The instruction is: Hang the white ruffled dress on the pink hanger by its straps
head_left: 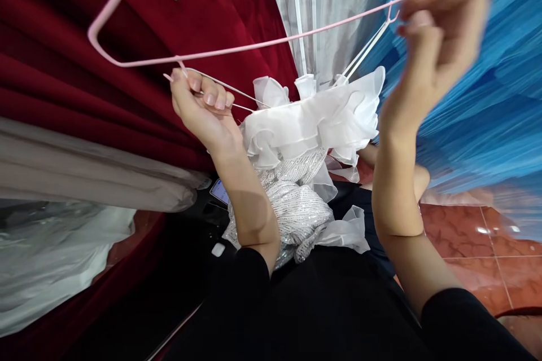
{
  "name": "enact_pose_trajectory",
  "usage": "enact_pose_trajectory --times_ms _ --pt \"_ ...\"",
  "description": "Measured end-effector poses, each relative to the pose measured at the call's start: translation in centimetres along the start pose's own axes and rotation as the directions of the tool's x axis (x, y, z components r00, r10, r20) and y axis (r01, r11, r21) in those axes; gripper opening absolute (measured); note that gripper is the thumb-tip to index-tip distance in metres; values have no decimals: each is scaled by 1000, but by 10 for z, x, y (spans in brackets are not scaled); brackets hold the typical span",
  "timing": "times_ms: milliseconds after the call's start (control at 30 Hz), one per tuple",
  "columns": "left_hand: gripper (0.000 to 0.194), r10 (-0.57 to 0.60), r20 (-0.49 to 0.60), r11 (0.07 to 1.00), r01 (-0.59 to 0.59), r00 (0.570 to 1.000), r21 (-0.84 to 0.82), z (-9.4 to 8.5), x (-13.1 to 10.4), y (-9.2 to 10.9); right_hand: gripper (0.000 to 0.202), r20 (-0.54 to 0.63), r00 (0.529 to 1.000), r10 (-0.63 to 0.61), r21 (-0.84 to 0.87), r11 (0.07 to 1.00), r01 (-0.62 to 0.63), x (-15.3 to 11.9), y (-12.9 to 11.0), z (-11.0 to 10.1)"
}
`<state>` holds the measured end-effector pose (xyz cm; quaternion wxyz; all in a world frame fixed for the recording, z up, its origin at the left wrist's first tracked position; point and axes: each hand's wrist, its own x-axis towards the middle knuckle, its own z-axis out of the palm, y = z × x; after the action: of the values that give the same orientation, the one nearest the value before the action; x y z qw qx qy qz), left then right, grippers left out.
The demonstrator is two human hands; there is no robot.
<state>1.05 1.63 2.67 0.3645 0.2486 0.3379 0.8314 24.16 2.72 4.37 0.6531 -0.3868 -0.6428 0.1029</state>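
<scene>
A pink hanger (254, 45) spans the view above a white dress (296, 124) with a ruffled organza top and a silver sequined body, which lies bunched on my lap. My left hand (205, 104) is closed around one thin white strap (237, 90), just under the hanger's left notch. The other strap (366, 51) loops over the small notch on the right of the bar. Close beside that notch is my right hand (444, 51), blurred, with bent fingers; whether they grip the hanger cannot be made out.
Red fabric (220, 5) hangs at the left and blue tulle (486, 107) at the right, with pale fabric (330, 0) between. A phone (219, 191) with a lit screen and a small white case (218, 250) lie on a dark surface. Red tiles (461, 231) cover the floor.
</scene>
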Motion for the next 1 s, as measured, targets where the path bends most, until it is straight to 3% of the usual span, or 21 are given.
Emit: enact_pose_trajectory --times_ms 100,200,267,333,433,500,567,667,733,800,900,1000 --pt "37 11 21 1000 -12 1000 4 -2 -2 0 17 213 974 -82 52 996 73 -5 5 28" --pt "37 7 45 1000 -7 999 -20 -4 -1 -2 14 477 875 85 -34 996 -79 -18 22 47" --pt "38 -3 51 1000 4 999 -28 -6 0 -3 19 543 820 182 -72 983 -171 -28 29 51" --pt "38 -6 61 999 8 998 -32 -6 1 -2 21 498 851 166 -49 985 -163 -35 27 48" --pt "38 -55 89 995 62 994 -72 -6 1 0 20 261 965 3 -11 1000 0 -26 9 36" --pt "38 -94 97 990 104 991 -98 -5 0 2 22 164 976 -143 -31 988 150 -11 -1 30" --pt "38 -96 94 988 106 991 -109 -3 -2 2 27 244 942 -230 -23 970 243 4 -3 30" --pt "37 -82 87 987 93 993 -132 -3 -5 2 18 435 893 -115 -135 972 191 15 6 39" --pt "35 -92 81 985 103 992 -139 -3 -8 2 23 432 901 -38 -268 948 168 12 13 46" --pt "35 -117 82 983 127 990 -129 -5 -10 3 33 371 928 -39 -341 924 176 3 17 49" --pt "35 -129 79 987 136 988 -90 -10 -13 5 38 340 939 -60 -365 912 190 -10 15 46" --pt "34 -64 33 998 64 997 -3 -13 -18 3 33 366 928 -71 -374 902 217 -18 11 41"
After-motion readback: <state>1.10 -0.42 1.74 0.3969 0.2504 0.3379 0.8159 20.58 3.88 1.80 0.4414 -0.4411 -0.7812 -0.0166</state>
